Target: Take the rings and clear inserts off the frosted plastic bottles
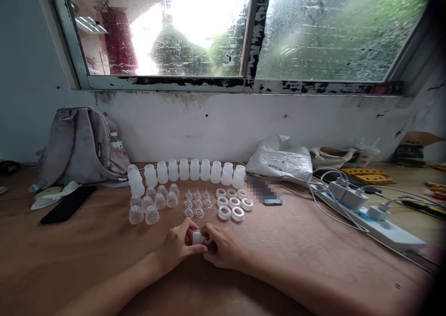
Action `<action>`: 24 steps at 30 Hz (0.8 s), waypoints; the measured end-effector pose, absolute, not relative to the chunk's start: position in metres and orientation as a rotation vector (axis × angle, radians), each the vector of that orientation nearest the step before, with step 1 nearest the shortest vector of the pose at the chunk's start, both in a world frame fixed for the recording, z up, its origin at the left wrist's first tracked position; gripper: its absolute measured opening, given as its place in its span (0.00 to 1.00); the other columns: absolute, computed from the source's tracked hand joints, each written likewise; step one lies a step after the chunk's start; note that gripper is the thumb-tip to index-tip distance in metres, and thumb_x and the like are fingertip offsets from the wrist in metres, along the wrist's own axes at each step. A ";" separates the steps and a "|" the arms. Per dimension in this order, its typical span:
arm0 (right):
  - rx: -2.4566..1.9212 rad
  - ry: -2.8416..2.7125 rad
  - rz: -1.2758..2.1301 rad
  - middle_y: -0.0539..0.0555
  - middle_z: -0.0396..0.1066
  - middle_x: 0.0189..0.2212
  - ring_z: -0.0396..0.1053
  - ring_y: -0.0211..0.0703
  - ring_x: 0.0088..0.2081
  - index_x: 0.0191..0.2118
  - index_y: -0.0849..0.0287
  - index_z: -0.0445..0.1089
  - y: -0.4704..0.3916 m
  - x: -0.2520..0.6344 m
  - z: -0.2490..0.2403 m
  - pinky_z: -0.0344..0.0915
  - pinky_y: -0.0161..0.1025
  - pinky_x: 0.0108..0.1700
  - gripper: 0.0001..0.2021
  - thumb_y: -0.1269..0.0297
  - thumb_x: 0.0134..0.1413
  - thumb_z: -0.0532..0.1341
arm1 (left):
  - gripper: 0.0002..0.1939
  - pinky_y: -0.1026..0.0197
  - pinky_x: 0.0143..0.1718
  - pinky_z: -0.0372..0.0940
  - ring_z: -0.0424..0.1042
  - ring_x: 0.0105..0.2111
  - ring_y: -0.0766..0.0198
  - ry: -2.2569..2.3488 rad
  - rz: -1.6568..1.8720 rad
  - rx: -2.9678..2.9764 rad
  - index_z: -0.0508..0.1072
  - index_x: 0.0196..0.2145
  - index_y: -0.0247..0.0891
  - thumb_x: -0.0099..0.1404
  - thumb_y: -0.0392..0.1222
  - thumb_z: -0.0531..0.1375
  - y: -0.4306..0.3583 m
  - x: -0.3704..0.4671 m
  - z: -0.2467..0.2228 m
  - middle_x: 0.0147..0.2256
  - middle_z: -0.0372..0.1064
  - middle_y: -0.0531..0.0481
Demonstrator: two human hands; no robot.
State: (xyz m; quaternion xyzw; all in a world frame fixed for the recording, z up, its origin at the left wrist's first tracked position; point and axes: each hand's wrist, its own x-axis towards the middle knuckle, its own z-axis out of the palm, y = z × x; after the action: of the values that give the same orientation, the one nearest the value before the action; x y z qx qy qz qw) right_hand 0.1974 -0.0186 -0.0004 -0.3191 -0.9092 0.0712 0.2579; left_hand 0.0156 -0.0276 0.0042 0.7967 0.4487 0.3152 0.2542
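My left hand (178, 242) is closed around a white screw ring (197, 236) of a baby bottle, tipped on its side just above the table. A pale, clear tip, looking like a silicone nipple, sticks out of the ring to the right. My right hand (225, 246) has its fingers closed on that tip, partly hiding it. Beyond my hands lie several clear nipples (198, 203). To their right are several white rings (237, 213); to their left stand several clear domed caps (152, 214). Behind them runs a row of frosted bottles (184, 169).
A black phone (68, 205) and a grey backpack (83, 144) are at the left. On the right lie another phone (272, 197), a silver bag (280, 158) and a white power strip (378, 223) with trailing cables. A wall and window stand behind the table (299, 255).
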 end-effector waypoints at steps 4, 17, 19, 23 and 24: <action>-0.880 -2.478 0.150 0.50 0.66 0.26 0.61 0.37 0.25 0.31 0.58 0.57 -0.016 0.193 -0.001 0.51 0.32 0.24 0.07 0.69 0.41 0.54 | 0.18 0.68 0.24 0.59 0.63 0.22 0.70 1.189 0.851 2.203 0.60 0.32 0.38 0.53 0.54 0.57 -0.026 0.016 0.004 0.24 0.63 0.56; -0.895 -2.151 0.563 0.45 0.57 0.23 0.55 0.31 0.22 0.33 0.58 0.57 -0.007 0.194 0.002 0.52 0.29 0.23 0.11 0.75 0.39 0.55 | 0.14 0.64 0.32 0.63 0.66 0.29 0.67 1.062 0.918 2.537 0.61 0.41 0.39 0.57 0.45 0.55 -0.018 0.004 0.004 0.35 0.66 0.50; -0.894 -2.147 0.579 0.45 0.57 0.23 0.55 0.31 0.21 0.33 0.58 0.57 -0.008 0.194 0.003 0.52 0.29 0.23 0.12 0.76 0.39 0.55 | 0.15 0.64 0.34 0.63 0.66 0.31 0.66 1.037 0.901 2.587 0.61 0.42 0.39 0.57 0.44 0.56 -0.016 0.002 0.004 0.36 0.66 0.49; -0.898 -2.119 0.625 0.44 0.57 0.21 0.54 0.30 0.21 0.33 0.58 0.58 -0.008 0.194 0.005 0.52 0.28 0.23 0.11 0.76 0.40 0.54 | 0.16 0.62 0.35 0.64 0.67 0.33 0.65 1.017 0.867 2.638 0.60 0.44 0.39 0.58 0.44 0.55 -0.015 0.000 0.004 0.37 0.65 0.49; -0.899 -2.112 0.639 0.44 0.56 0.21 0.54 0.30 0.21 0.32 0.58 0.59 -0.008 0.194 0.006 0.52 0.28 0.23 0.11 0.77 0.40 0.54 | 0.16 0.62 0.36 0.64 0.68 0.33 0.65 1.007 0.869 2.646 0.59 0.44 0.39 0.58 0.44 0.55 -0.014 0.000 0.004 0.38 0.65 0.49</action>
State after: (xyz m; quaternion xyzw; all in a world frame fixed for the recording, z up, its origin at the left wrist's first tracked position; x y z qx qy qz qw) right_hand 0.1935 -0.0085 0.0060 -0.3506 -0.8232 0.2493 0.3704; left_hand -0.0005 -0.0142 0.0043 0.8898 0.3386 0.2923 0.0900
